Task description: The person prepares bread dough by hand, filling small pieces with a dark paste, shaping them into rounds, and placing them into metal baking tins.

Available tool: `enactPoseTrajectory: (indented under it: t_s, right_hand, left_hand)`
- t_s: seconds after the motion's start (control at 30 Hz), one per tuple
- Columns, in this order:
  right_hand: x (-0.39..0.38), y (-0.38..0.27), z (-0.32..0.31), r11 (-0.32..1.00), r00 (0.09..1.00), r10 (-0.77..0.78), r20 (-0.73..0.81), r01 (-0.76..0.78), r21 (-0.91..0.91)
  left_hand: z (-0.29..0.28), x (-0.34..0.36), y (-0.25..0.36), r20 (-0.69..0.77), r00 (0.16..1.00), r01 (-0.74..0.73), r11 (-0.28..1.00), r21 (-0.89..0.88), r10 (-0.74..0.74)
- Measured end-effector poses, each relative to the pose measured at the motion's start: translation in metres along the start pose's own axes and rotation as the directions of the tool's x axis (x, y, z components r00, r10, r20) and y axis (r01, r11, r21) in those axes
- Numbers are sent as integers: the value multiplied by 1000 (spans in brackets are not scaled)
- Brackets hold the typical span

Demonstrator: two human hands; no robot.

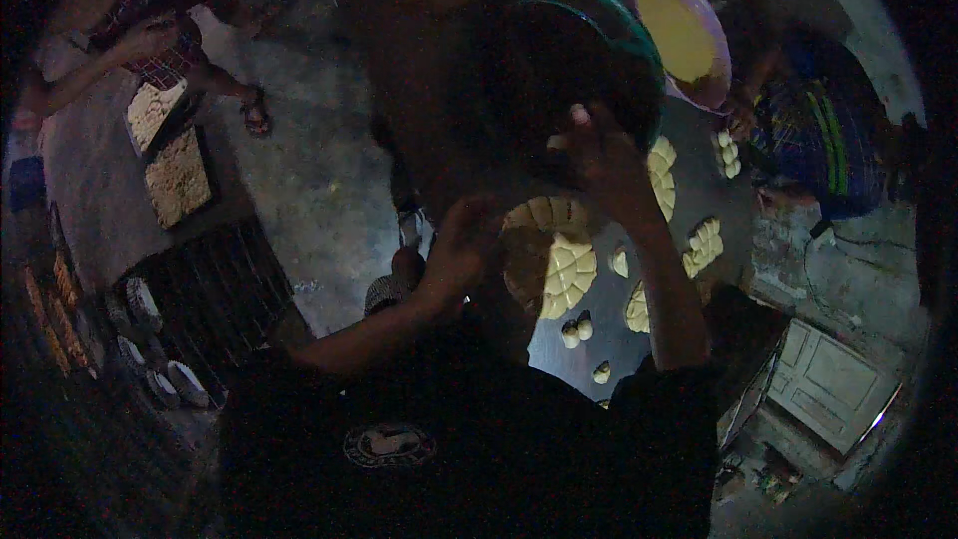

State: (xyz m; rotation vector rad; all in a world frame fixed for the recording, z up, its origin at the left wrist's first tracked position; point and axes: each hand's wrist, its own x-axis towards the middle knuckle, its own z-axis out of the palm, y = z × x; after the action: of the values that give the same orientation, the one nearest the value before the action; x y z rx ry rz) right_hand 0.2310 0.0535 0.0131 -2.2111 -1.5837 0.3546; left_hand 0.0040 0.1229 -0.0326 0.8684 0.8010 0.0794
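Observation:
Deep shadow covers much of the middle. My right hand (604, 155) is raised in front of a dark teal-rimmed tub (647, 50), its fingers bent in; a small pale bit shows by the fingertips, too dark to name. Lower and to the left is my left hand (461, 250), its fingers lost in the dark beside a round of dough pieces (571, 277), half of which lies in shadow. Small dough balls (576, 329) and a cluster of shaped dough (704, 246) lie on the grey metal table (609, 230).
Beyond the tub is a purple-rimmed bowl (726, 80) with pale yellow contents. Other people are at the upper left and the right. Trays of pale pieces (180, 177) stand at left above a dark slatted rack (215, 279). A pale panelled door (833, 384) is at lower right.

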Motion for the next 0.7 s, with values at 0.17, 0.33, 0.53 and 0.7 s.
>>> enactPoseTrajectory:
  t_s: [0.17,0.33,0.53,0.7]
  right_hand:
    - [-60,-100,-51,266,905,411,107,-231,936]
    - [-148,-131,-68,444,838,516,-180,-82,892]
    - [-264,-162,-79,833,798,332,-503,2,553]
    - [-348,-205,-68,949,658,312,-686,-256,185]
  left_hand:
    - [34,-31,69,306,952,-214,756,618,19]
    - [60,-69,39,587,791,-266,961,75,173]
    - [115,-140,12,628,775,355,778,-518,65]
    - [142,-196,-38,746,618,-162,968,-190,250]
